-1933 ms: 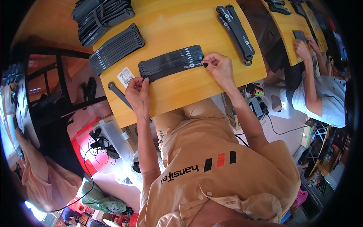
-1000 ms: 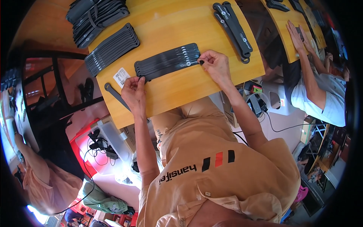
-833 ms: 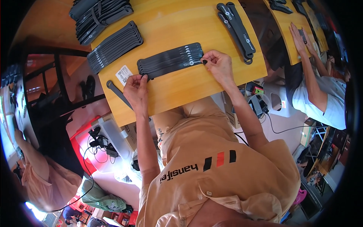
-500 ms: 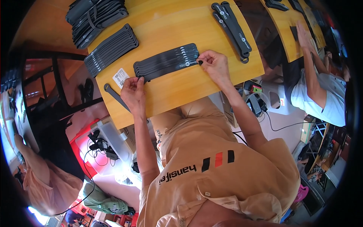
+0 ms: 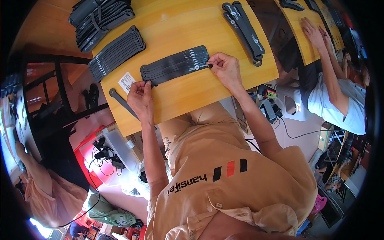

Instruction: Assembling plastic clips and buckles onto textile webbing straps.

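Row of black straps (image 5: 175, 64) lay fanned across the middle of the wooden table (image 5: 208, 92). Left hand (image 5: 140, 94) pinched its left end, fingers together; right hand (image 5: 225, 68) pinched the right end. Straps judged light, flexible, prone to sliding apart; best gripped at both ends.

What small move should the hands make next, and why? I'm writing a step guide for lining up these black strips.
Probably press the two ends inward to square the stack. The left hand sits at one end of the fanned row of black strips and the right hand pinches the other end, while the strips lie staggered rather than flush on the wooden table.
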{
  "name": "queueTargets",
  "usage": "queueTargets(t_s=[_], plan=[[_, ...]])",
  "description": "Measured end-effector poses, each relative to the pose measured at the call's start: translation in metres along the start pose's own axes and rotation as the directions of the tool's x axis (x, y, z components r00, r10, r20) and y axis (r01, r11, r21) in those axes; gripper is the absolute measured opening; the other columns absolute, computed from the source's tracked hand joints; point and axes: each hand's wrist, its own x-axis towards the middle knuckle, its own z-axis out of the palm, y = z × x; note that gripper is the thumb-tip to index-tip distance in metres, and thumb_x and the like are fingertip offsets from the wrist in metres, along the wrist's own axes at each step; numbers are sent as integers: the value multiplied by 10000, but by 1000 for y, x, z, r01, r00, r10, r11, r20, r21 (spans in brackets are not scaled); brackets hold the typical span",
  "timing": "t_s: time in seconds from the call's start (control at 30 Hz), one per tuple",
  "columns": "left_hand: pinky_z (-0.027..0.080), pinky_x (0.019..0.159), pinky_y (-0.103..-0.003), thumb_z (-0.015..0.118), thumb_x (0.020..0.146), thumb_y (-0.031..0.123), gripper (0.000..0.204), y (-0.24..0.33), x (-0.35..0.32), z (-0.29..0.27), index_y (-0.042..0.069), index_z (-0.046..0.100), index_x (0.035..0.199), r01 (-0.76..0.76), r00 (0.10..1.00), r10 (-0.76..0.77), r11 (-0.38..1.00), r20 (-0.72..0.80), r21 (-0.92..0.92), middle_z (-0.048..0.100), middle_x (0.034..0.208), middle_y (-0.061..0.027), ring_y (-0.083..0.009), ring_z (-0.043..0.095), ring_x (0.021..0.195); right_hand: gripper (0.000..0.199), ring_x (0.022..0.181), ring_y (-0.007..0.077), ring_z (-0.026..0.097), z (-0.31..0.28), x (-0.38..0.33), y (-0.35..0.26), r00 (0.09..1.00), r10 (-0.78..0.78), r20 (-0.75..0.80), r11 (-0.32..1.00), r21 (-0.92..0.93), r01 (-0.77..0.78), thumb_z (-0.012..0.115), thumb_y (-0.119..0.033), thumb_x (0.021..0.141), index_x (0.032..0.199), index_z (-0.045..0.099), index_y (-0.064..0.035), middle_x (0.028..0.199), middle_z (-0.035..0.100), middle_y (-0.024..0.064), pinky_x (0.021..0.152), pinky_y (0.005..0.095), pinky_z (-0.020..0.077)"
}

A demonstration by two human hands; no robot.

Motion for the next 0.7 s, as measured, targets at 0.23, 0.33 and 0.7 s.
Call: queueTargets(t_s=[0.23,0.33,0.7], plan=[[367,429,-213,664,790,116,151,-2,-1,1,-18,593,786,-21,1000,21,1000,-10,21,550,591,-22,-65,459,467,62,530,23,471,-1,-1,-2,1000,1,-3,1000,-2,-1,617,70,732,750,626,11,613,572,-15,474,175,380],[371,436,-218,665,788,119,157,-2,-1,2,-21,595,783,-23,1000,24,999,-8,38,554,593,-28,-70,462,469,61,536,25,481,-2,0,2,1000,-12,-5,1000,-20,12,614,73,730,747,624,15,618,580,-9,483,175,386],[412,506,-254,672,769,112,154,-7,1,5,-14,587,789,-54,998,58,993,-31,109,575,614,-58,-118,504,517,29,521,115,555,1,3,6,998,-35,-45,998,-60,32,621,22,691,706,615,-2,590,602,69,510,243,436]])
